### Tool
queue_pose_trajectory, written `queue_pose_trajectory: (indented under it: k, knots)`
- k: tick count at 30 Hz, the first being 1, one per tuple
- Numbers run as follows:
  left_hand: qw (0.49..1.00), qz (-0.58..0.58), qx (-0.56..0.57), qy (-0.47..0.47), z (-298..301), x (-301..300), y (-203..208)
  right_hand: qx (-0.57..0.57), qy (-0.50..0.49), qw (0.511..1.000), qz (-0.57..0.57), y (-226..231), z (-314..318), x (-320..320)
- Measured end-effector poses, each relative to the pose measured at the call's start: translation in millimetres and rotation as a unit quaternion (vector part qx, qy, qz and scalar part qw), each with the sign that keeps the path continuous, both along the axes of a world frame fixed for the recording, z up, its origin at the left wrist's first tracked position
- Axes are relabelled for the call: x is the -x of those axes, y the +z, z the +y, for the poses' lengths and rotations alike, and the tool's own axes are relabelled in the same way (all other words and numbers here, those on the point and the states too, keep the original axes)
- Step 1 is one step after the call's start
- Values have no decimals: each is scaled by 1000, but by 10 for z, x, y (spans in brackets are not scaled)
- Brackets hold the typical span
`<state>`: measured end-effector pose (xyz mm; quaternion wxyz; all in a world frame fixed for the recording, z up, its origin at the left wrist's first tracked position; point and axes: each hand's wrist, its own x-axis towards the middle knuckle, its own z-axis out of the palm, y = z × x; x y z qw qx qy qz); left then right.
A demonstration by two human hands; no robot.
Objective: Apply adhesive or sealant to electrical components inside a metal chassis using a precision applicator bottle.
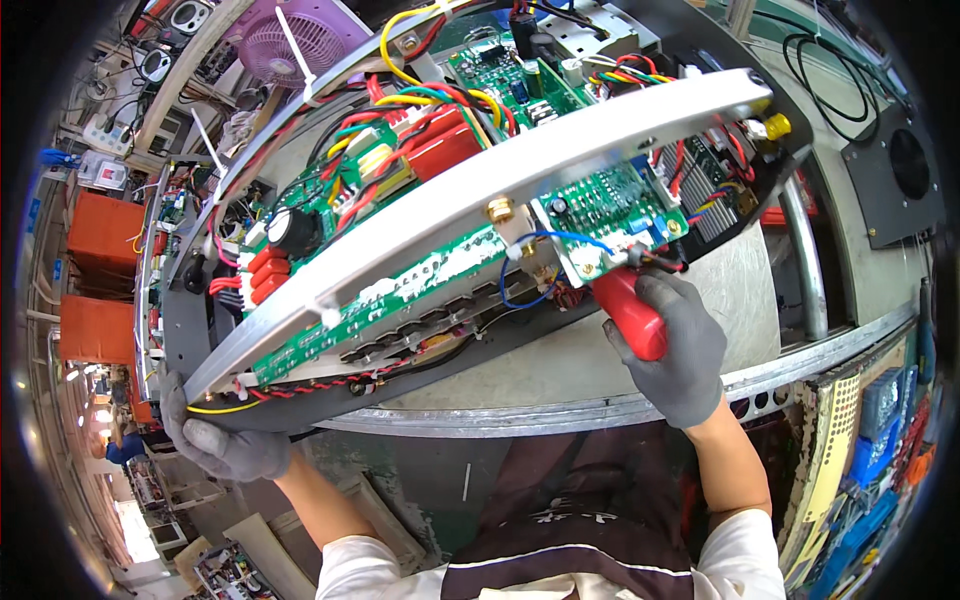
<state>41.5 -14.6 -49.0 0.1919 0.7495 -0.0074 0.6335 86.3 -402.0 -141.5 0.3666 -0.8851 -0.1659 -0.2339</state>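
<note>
A long dark metal chassis point(370, 408) stands open and slants across the bench, packed with green circuit boards point(610, 205) and coloured wires. A silvery metal bar point(420, 215) runs lengthwise over it. My left hand point(228, 445), in a grey glove, is closed on the near left corner of the chassis. My right hand point(680, 345), also gloved in grey, wraps round a red-handled screwdriver point(632, 315) beside the small board at the near right side. Its blade and tip are hidden. A blue wire point(560, 237) loops just left of the handle.
Beneath the chassis is a metal-topped bench point(700, 300) with a steel front rail point(470, 420). A black panel with a round opening point(895, 175) lies at right, below coiled black cable point(815, 75). A purple fan point(300, 45) stands behind; orange bins point(100, 325) are at left.
</note>
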Motion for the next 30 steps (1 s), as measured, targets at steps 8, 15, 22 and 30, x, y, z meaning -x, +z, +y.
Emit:
queue_pose_trajectory:
  k: [8, 15, 22, 30]
  knots:
    - [993, 35, -108, 46, -30, 35, 58, -455, -146, 867, 141, -104, -61, 425]
    - [999, 35, -9, 11, -188, 8, 76, -738, -74, 647, 180, -419, -329, 872]
    - [998, 40, 13, -55, -76, 75, 119, -794, -49, 582, 172, -414, -309, 1203]
    - [997, 22, -68, 15, -147, 8, 128, -683, -83, 723, 58, -633, -49, 619]
